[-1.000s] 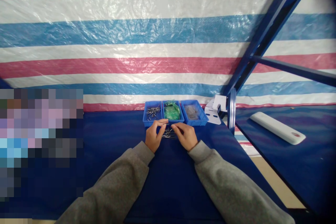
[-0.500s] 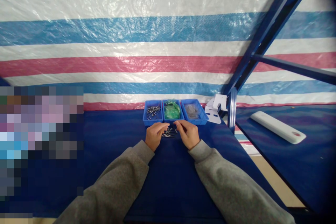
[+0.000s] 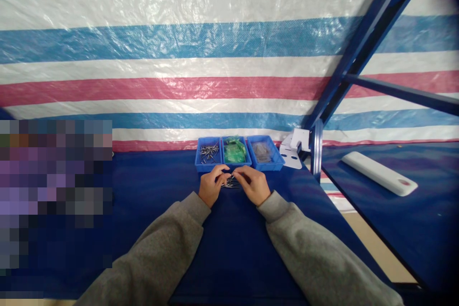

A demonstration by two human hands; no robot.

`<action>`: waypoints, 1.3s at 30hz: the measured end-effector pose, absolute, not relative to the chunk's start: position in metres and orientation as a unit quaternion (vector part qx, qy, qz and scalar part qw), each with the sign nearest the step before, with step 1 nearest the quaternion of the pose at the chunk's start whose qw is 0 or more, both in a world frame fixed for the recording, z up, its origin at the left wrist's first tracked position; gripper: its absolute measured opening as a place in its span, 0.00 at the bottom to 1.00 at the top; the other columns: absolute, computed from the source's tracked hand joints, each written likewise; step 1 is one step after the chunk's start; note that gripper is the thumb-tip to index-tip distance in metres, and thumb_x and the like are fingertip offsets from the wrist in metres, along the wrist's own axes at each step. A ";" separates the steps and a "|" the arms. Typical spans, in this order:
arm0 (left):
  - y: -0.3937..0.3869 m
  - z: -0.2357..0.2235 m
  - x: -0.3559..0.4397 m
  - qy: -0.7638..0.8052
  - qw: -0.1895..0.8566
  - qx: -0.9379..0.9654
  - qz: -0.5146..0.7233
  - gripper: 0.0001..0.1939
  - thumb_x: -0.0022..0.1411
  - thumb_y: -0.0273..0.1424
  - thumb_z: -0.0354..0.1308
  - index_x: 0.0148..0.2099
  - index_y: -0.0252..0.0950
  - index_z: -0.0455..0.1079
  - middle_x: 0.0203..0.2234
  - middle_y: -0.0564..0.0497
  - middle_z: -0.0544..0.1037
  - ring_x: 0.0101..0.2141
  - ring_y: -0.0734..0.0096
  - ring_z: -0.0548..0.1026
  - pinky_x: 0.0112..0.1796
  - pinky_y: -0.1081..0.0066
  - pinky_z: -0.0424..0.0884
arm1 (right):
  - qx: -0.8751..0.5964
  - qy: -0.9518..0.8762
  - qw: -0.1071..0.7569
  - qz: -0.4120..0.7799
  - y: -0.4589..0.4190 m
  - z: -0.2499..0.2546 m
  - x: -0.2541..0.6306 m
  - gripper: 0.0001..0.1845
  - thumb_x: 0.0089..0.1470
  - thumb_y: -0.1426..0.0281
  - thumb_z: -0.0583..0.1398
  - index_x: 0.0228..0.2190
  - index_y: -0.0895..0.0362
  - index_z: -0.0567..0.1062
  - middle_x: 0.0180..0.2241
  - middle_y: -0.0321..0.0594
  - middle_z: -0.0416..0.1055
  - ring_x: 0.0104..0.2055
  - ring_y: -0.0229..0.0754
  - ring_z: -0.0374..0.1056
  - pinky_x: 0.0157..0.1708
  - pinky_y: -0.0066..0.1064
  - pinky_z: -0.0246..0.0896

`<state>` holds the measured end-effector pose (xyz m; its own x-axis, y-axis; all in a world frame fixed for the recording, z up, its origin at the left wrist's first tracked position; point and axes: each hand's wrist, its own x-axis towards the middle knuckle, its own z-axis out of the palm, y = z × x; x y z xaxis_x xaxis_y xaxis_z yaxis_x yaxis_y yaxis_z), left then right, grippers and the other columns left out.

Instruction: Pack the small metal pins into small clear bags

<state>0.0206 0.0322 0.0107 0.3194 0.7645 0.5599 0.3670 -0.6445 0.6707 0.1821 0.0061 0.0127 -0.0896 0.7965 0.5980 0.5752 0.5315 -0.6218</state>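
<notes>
Left hand (image 3: 211, 185), right hand (image 3: 255, 184): fingers pinched narrow at loose steel pins (image 3: 231, 183), hold unclear; a careless nudge could scatter them.

No words, labels or numbers can be read here (the red mark (image 3: 404, 182) on the white bar (image 3: 379, 173) is too blurred to tell).

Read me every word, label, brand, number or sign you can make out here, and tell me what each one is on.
None can be read.
The red mark on the white bar is too small to tell whether it is text.
Any print on the green plastic bag is too blurred to read.
</notes>
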 end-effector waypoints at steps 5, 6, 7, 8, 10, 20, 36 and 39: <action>0.031 0.015 0.020 0.356 0.182 0.792 0.462 0.09 0.60 0.33 0.52 0.37 0.37 0.71 0.25 0.53 0.77 0.24 0.75 0.73 0.31 0.76 0.68 | -0.489 -0.715 0.488 0.108 0.007 0.013 0.183 0.17 0.58 0.63 0.49 0.25 0.56 0.71 0.24 0.39 0.70 0.28 0.38 0.67 0.30 0.28 0.59; 0.030 0.016 0.020 0.358 0.173 0.794 0.460 0.09 0.60 0.33 0.51 0.35 0.36 0.71 0.24 0.52 0.76 0.25 0.75 0.73 0.31 0.76 0.68 | -0.490 -0.717 0.484 0.109 0.007 0.013 0.183 0.17 0.58 0.63 0.49 0.24 0.56 0.71 0.23 0.38 0.70 0.27 0.38 0.66 0.30 0.28 0.59; 0.030 0.017 0.019 0.361 0.165 0.795 0.458 0.10 0.61 0.33 0.51 0.34 0.36 0.71 0.24 0.52 0.76 0.25 0.75 0.73 0.31 0.76 0.67 | -0.488 -0.719 0.483 0.110 0.007 0.014 0.183 0.17 0.58 0.62 0.49 0.24 0.56 0.71 0.23 0.38 0.70 0.27 0.38 0.66 0.30 0.28 0.59; 0.030 0.018 0.019 0.366 0.159 0.795 0.456 0.11 0.61 0.34 0.50 0.33 0.35 0.71 0.23 0.52 0.76 0.24 0.75 0.72 0.30 0.75 0.67 | -0.485 -0.720 0.484 0.111 0.006 0.014 0.183 0.17 0.57 0.62 0.50 0.25 0.56 0.72 0.24 0.38 0.70 0.27 0.38 0.67 0.30 0.27 0.59; 0.029 0.018 0.018 0.380 0.150 0.794 0.451 0.13 0.61 0.34 0.50 0.29 0.34 0.70 0.21 0.53 0.74 0.23 0.75 0.71 0.29 0.75 0.66 | -0.478 -0.720 0.490 0.112 0.006 0.015 0.183 0.16 0.57 0.62 0.51 0.28 0.56 0.73 0.27 0.39 0.71 0.28 0.38 0.67 0.30 0.27 0.60; 0.028 0.020 0.019 0.353 0.171 0.786 0.479 0.08 0.60 0.32 0.52 0.33 0.35 0.69 0.29 0.50 0.76 0.31 0.73 0.73 0.36 0.73 0.68 | -0.485 -0.740 0.456 0.093 0.009 0.009 0.182 0.20 0.58 0.61 0.49 0.22 0.57 0.71 0.20 0.37 0.68 0.24 0.36 0.64 0.27 0.26 0.55; 0.031 0.016 0.018 0.352 0.152 0.799 0.463 0.08 0.61 0.32 0.51 0.37 0.36 0.69 0.28 0.51 0.75 0.30 0.74 0.72 0.36 0.74 0.66 | -0.495 -0.712 0.490 0.092 0.007 0.013 0.184 0.18 0.58 0.63 0.50 0.24 0.57 0.72 0.24 0.39 0.70 0.27 0.37 0.65 0.30 0.27 0.57; 0.031 0.014 0.019 0.378 0.165 0.769 0.489 0.08 0.58 0.33 0.54 0.39 0.35 0.67 0.24 0.54 0.73 0.25 0.76 0.71 0.32 0.76 0.66 | -0.467 -0.729 0.488 0.112 0.006 0.014 0.184 0.14 0.57 0.64 0.51 0.31 0.57 0.73 0.29 0.40 0.71 0.30 0.38 0.66 0.32 0.28 0.59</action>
<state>0.0189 0.0313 0.0138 0.2368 0.7419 0.6273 0.4194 -0.6605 0.6228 0.1836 0.0058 0.0139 -0.0887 0.7897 0.6071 0.5712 0.5397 -0.6185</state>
